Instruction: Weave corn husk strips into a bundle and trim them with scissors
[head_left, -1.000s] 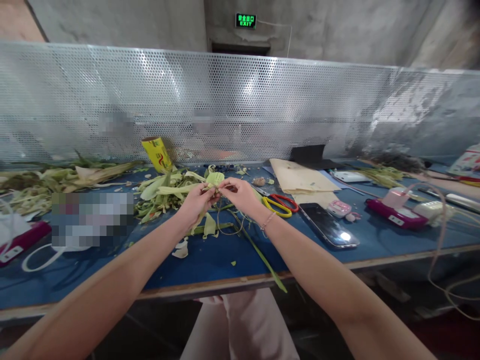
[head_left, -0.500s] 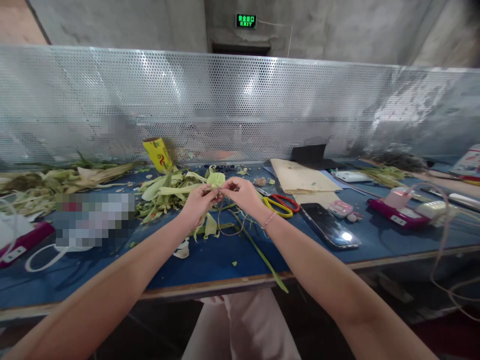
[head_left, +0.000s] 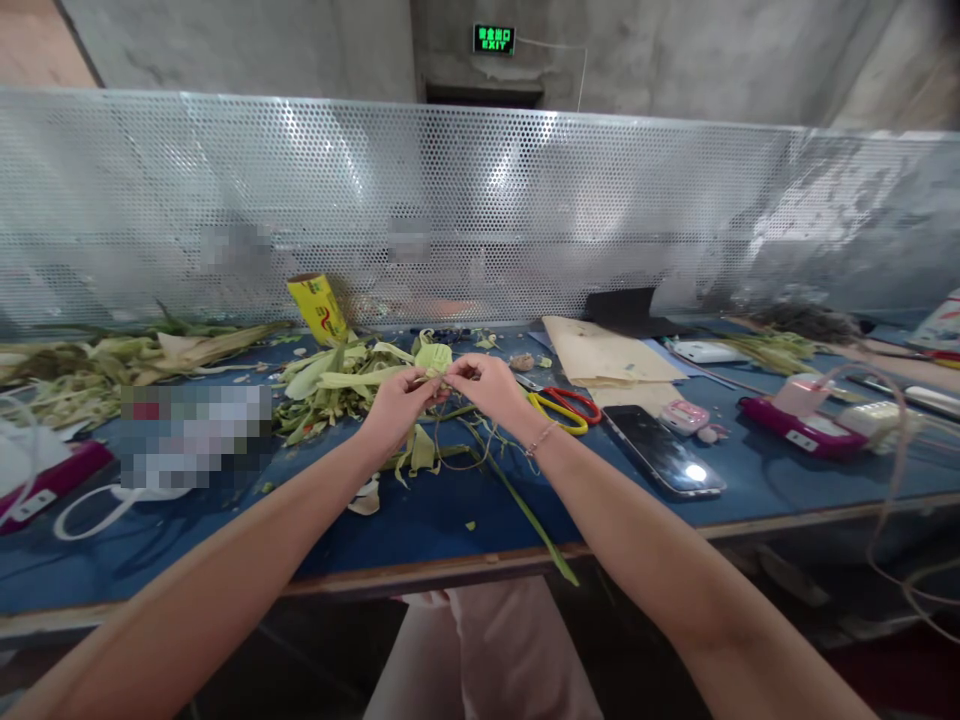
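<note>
"What is the blue surface [head_left: 420,530] carrying?"

"Above it, the left hand [head_left: 394,408] and right hand [head_left: 491,390] are pinching a green husk piece [head_left: 433,356], each grip narrow, probably for steadying something so small."

"And beyond?"

"Husks [head_left: 322,385] are lying beside the left hand, scissors [head_left: 546,393] near the right hand, seemingly for easy reach."

Blue table [head_left: 450,530], worn wooden front edge. Perforated metal screen [head_left: 615,200] stands along its back, shiny with light patches. Behind it, bare grey concrete wall [head_left: 697,60], dark recess [head_left: 484,96], lit green exit sign [head_left: 494,39] above. Dark under table.
</note>
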